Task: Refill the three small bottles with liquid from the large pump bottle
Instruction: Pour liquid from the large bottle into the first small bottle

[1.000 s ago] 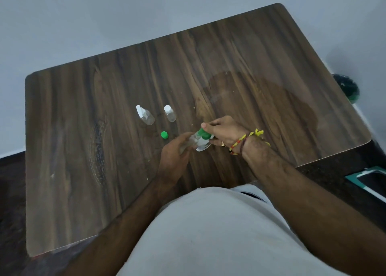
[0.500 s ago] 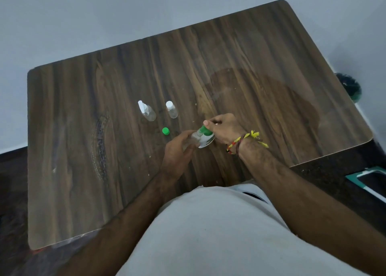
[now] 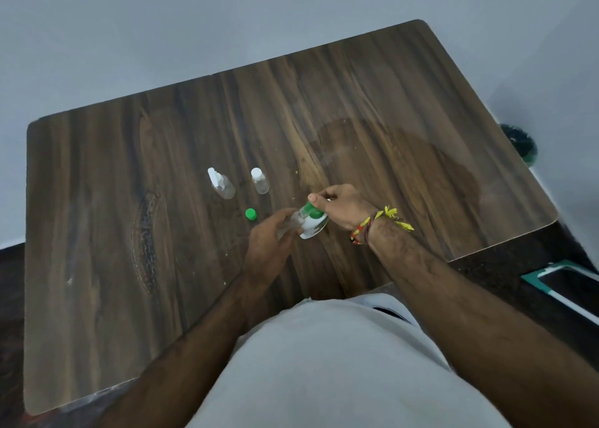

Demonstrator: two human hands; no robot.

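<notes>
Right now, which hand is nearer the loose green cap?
Left. The left hand sits just right of and below the green cap, apart from it; the right hand is farther right, beyond the pump bottle.

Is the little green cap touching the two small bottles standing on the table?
Apart. The head view shows bare wood between the green cap and both the spray bottle and the capped bottle behind it.
</notes>
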